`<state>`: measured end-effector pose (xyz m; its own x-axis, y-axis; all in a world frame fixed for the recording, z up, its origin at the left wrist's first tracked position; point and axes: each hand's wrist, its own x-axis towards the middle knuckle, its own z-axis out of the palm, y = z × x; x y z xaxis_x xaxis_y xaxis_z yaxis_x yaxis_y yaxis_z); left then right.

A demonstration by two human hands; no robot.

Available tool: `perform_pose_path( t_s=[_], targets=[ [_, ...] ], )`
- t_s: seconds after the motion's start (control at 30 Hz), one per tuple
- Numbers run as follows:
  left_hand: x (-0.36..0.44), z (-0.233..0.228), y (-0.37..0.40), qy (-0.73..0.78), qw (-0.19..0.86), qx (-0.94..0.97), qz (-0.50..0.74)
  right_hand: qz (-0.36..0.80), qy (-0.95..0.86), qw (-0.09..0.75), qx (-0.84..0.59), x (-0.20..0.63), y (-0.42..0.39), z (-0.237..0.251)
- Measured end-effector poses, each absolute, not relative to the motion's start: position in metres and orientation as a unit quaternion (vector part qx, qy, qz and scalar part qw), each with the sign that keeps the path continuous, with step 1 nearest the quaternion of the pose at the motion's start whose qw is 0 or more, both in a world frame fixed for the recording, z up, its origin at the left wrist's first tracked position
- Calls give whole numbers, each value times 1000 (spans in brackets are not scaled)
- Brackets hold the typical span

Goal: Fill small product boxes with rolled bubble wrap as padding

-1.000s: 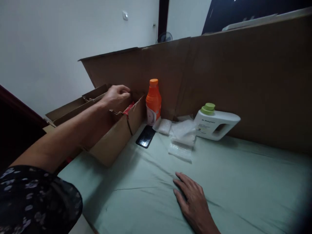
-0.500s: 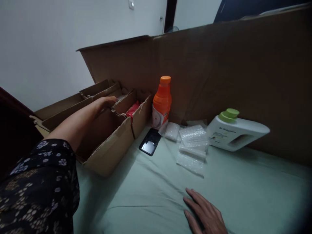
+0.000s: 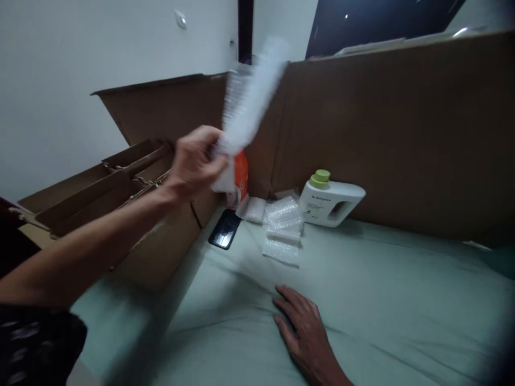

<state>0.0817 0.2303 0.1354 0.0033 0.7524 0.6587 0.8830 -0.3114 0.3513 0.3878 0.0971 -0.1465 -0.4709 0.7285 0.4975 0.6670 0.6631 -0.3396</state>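
Note:
My left hand [image 3: 197, 158] is raised over the cardboard boxes, its fingers closed on a whitish piece of bubble wrap [image 3: 251, 94] that is smeared by motion. Behind it an orange bottle [image 3: 241, 174] is partly hidden. My right hand [image 3: 301, 327] lies on the pale green sheet [image 3: 386, 300] with its fingers apart, holding nothing. Beyond that hand are several bubble wrap pieces [image 3: 284, 214], piled loosely, with a smaller bubble wrap packet [image 3: 254, 209] beside them.
Divided cardboard boxes [image 3: 161, 257] stand at the left. A black phone [image 3: 224, 229] lies beside them. A white jug with a green cap [image 3: 332, 203] stands against the tall cardboard panel [image 3: 402, 128] at the back.
My left hand has come up out of the cardboard box and now holds bubble wrap in the air. The view has shifted right. My right hand still rests on the sheet.

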Motion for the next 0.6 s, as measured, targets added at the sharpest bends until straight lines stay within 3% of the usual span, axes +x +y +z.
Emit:
perform_pose_path(
  t_s=[0.07, 0.13, 0.27, 0.37, 0.43, 0.5, 0.6],
  targets=[
    [132, 115, 243, -519, 47, -776, -354, 49, -858, 313, -405, 387, 97, -146],
    [169, 90, 262, -554, -11, -800, -228, 47, -859, 312, -403, 387, 97, -146],
    [189, 61, 275, -521, -101, -841, -100, 47, -854, 319, -408, 385, 95, -145],
    [147, 78, 250, -465, -127, -872, -89, 52, -854, 322, -405, 385, 96, -147],
    [93, 104, 224, -462, -112, -868, -145, 48, -856, 329, -397, 386, 98, -151],
    [28, 131, 196, -581, -64, -785, -204, 36, -855, 338, -393, 387, 101, -155],
    [-65, 150, 155, -768, -20, -618, -168, 9, -855, 350, -383, 388, 107, -162]
  ],
)
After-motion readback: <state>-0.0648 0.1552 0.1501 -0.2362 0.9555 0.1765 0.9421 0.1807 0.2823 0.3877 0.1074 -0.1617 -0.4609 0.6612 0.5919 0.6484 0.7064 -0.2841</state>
